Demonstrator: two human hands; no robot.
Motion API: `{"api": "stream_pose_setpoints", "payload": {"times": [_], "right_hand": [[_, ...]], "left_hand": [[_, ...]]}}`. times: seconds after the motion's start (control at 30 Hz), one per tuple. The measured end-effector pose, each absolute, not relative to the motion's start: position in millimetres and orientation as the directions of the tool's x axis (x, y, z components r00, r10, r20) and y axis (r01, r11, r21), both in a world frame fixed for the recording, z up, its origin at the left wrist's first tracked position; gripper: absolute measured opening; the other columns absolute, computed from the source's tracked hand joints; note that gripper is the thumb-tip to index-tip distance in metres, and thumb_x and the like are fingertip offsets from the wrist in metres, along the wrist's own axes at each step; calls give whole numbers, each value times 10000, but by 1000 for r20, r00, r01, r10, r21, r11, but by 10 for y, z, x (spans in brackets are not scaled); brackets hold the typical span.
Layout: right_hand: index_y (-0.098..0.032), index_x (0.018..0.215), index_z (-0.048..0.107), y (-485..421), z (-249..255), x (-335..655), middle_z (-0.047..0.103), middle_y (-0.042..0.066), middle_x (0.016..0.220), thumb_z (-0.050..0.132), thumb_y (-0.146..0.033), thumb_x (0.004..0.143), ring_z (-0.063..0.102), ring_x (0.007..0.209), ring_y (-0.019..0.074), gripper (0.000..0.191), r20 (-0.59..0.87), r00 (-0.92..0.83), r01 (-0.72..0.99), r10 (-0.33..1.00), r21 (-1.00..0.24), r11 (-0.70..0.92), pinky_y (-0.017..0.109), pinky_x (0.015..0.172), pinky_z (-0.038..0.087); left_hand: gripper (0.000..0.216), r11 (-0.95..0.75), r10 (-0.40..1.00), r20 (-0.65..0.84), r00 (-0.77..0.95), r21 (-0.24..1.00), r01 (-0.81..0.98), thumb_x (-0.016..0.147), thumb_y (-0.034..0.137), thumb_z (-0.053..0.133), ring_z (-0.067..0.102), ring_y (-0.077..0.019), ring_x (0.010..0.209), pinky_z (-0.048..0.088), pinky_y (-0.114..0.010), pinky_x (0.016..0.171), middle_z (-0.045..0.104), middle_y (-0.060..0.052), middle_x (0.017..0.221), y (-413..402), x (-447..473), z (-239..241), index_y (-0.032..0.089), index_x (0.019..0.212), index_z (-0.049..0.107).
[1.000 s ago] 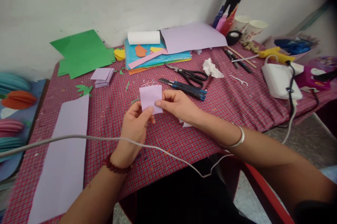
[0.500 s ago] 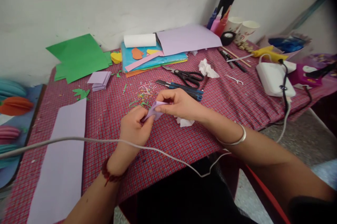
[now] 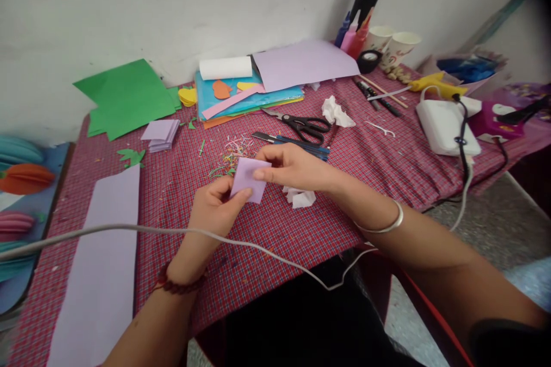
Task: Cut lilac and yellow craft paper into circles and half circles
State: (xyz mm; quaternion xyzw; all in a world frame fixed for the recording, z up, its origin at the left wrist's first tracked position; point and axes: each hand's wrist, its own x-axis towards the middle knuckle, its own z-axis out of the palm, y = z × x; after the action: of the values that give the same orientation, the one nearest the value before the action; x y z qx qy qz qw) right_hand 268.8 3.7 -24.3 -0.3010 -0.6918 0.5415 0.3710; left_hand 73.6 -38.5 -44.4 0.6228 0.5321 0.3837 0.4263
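Both my hands hold a small lilac paper piece (image 3: 248, 178) just above the red checked tablecloth (image 3: 275, 223). My left hand (image 3: 214, 210) pinches its lower left corner between thumb and fingers. My right hand (image 3: 293, 166) pinches its upper right edge. The piece looks folded and narrower than a full square. A crumpled white scrap (image 3: 300, 197) lies under my right hand. Coloured paper shavings (image 3: 230, 154) are scattered just beyond the piece.
Black scissors (image 3: 303, 123) and a blue utility knife (image 3: 293, 143) lie behind my hands. A long lilac strip (image 3: 101, 263) lies at left, green sheets (image 3: 127, 94) and a lilac stack (image 3: 160, 131) at back left. A grey cable (image 3: 129, 232) crosses my wrists. A glue gun (image 3: 434, 85) sits right.
The lilac square was held upright and flat, then bent over between both hands. It is now held as a smaller folded piece, lower and closer to the cloth.
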Motion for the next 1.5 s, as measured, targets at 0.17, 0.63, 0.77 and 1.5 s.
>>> {"api": "stream_pose_setpoints", "payload": {"times": [0.17,0.63,0.77,1.5], "right_hand": [[-151,591,476,59,-363,2628,359,-70,556,633,-430,790,300,512,52,377,108,-465,83,879,-983,164,214,472,230],[-159,594,466,6,-462,2488,416,-63,546,617,-392,812,302,495,56,352,69,-296,-37,953,-997,60,226,472,216],[-165,611,471,48,-431,2513,418,-55,563,580,-452,832,341,519,71,378,167,-326,36,930,-981,189,222,492,269],[-178,1100,521,603,-291,3449,647,67,871,593,-221,736,583,666,171,374,61,-175,478,983,-868,139,303,548,418]], "left_hand": [[175,109,993,-106,55,993,-50,689,293,731,478,-85,522,366,-215,503,566,21,569,-386,798,-482,164,631,628],[233,85,995,-83,-48,996,36,692,291,733,438,-69,425,362,-201,414,533,34,475,-424,897,-556,151,567,596],[145,28,996,-51,-76,961,-277,683,214,738,606,-113,666,498,-216,581,675,-13,774,-380,922,-484,169,808,682],[244,215,879,-464,-111,592,-777,909,144,414,581,-117,534,495,-214,500,623,-41,621,-138,488,-274,127,766,611]]}}
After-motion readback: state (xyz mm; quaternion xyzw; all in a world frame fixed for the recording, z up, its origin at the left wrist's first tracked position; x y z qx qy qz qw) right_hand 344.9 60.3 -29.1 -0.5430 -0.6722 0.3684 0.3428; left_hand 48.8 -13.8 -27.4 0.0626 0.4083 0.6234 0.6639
